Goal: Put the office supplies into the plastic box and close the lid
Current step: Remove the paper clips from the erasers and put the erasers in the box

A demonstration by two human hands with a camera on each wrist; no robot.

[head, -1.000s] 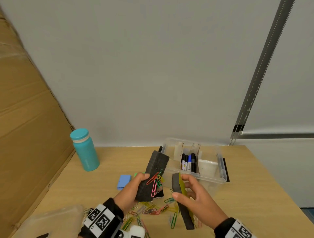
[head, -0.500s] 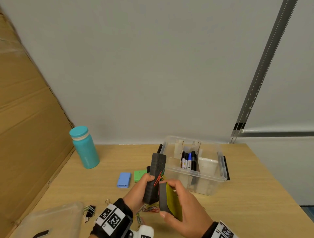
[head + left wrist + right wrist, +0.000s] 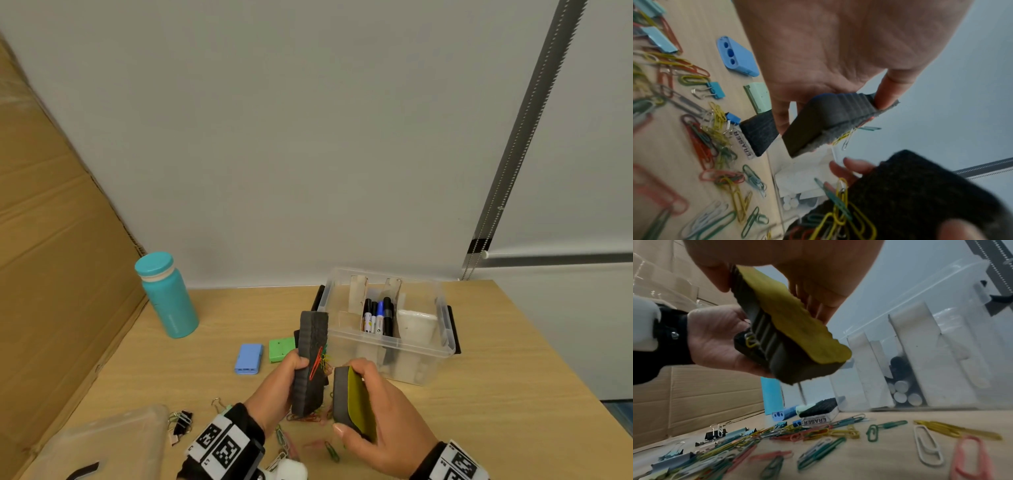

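2 erasers (image 3: 310,363) are clamped, 1 in each hand (image 3: 274,394), so shake the clinging clips (image 3: 318,359) off before lowering both into the box (image 3: 442,301).

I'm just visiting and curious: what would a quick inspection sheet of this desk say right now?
Surface: wooden table, strewn with coloured paper clips.
Job's things: open plastic box holding markers; lid lying at front left; binder clips, blue sharpener, green item still out.
Clutter: teal bottle.
Grippers: left hand grips a grey eraser with clips clinging; right hand grips a yellow-faced eraser.
Cables: nothing seen.
Surroundings: cardboard on the left, grey wall behind.
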